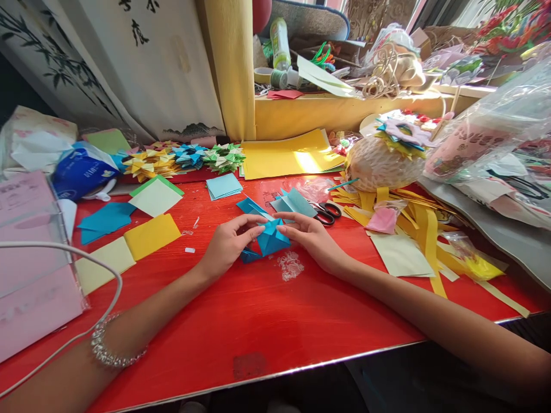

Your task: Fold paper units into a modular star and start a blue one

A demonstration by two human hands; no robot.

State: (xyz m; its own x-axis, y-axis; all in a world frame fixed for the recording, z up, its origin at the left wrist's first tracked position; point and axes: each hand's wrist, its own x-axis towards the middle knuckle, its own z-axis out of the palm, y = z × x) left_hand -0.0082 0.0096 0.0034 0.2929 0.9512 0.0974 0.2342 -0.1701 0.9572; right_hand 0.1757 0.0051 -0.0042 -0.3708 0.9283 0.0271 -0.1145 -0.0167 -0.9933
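Between both hands I hold a folded piece of blue paper (274, 238) above the red table (241, 321). My left hand (230, 242) pinches its left upper edge with thumb and fingers. On the other side, my right hand (313, 240) grips the right upper edge, thumb in front. Close behind and under the hands lie more folded blue papers (295, 202), partly hidden by my fingers. Black-handled scissors (328, 213) rest just beyond my right hand. A clear, crinkled patch (290, 265) shows on the table below it.
Left are loose sheets: blue (105, 221), yellow (152, 236) and pale (105, 267). Folded paper rings (224, 158) line the back beside yellow sheets (288, 155). Yellow strips (426, 241) and a wrapped roundish bundle (383, 163) lie right. A white cable (116, 287) crosses my left arm.
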